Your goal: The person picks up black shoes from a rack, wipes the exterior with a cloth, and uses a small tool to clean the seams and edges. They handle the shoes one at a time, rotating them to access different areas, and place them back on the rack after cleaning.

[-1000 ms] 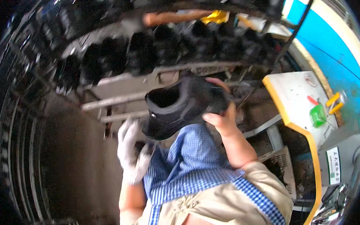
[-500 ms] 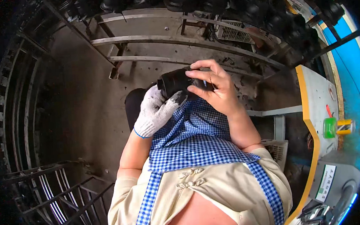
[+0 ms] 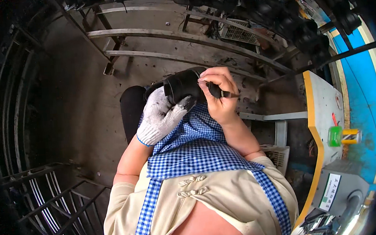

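Observation:
In front of my lap is a black leather shoe (image 3: pixel 182 84), its surface smooth and dark. My left hand (image 3: pixel 160 115), in a white knit glove with dirty fingertips, grips it from the near left side, thumb along the near face. At the shoe's right end my bare right hand (image 3: pixel 219 100) is closed, with fingertips against the leather. Inside its curled fingers is a dark, slim tool (image 3: pixel 229 94), with one end sticking out to the right. Its exact kind cannot be made out, and the shoe's far right end is hidden by the fingers.
Black footwear (image 3: pixel 272 13) lines a rack along the far side, above metal rails (image 3: pixel 170 37). A white table (image 3: pixel 325 109) with a yellow edge stands at right, carrying a green-lidded jar (image 3: pixel 335 136) and a grey machine (image 3: pixel 343 185). Metal racks (image 3: pixel 68 202) stand at left.
My right hand's fingers, spread over the shoe before, are now curled around the dark slim tool. The left hand keeps its grip on the shoe. The whole view has shifted slightly.

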